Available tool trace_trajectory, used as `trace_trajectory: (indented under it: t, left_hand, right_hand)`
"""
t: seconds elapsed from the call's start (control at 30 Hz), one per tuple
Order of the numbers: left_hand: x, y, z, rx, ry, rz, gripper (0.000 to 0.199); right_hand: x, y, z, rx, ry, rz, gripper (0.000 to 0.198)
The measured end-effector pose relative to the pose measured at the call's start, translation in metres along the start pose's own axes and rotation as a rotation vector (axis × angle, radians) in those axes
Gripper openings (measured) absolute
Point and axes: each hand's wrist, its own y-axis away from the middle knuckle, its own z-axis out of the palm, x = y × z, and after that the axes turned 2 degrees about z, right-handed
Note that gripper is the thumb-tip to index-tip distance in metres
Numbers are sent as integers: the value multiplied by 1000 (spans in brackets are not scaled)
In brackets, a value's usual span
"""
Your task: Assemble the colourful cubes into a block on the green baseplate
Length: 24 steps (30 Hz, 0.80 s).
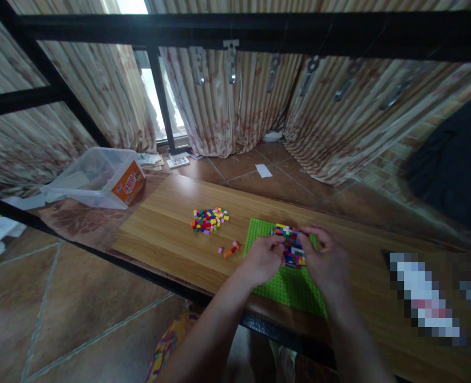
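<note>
A green studded baseplate (295, 290) lies on the wooden tabletop. On it stands a block of small multicoloured toy bricks (294, 255), built tightly together. My left hand (264, 260) closes on the block's left side, with thumb and fingertips at its upper left. From the right, my right hand (327, 260) grips the block's other side, its thumb against the edge and its fingers curled beyond. Both hands cover parts of the build, so any single brick between the fingertips cannot be made out.
Left of the baseplate lie a pile of loose bricks (210, 220) and a few stray bricks (232, 249). A clear plastic bin (99, 199) with an orange label stands at the far left. A blurred-out object (424, 298) is at right. A black metal bar (259, 33) crosses above, with hanging clips.
</note>
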Motion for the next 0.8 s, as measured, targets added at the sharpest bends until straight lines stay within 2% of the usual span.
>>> trace_trajectory:
  t: [0.27,0.6,0.7,0.8]
  left_hand:
    - [1,1,-1,-24,-74,18,30]
    - [-1,2,0,-23,-24,59,31]
    - [-1,1,2,16,50,41,28]
    - [4,3,0,124,308,-29,23]
  right_hand:
    - [5,6,16,8,63,126,63]
    - [4,11,25,7,26,149,59]
    - [4,9,27,-4,15,158,59]
    - [4,7,26,-31,-4,194,62]
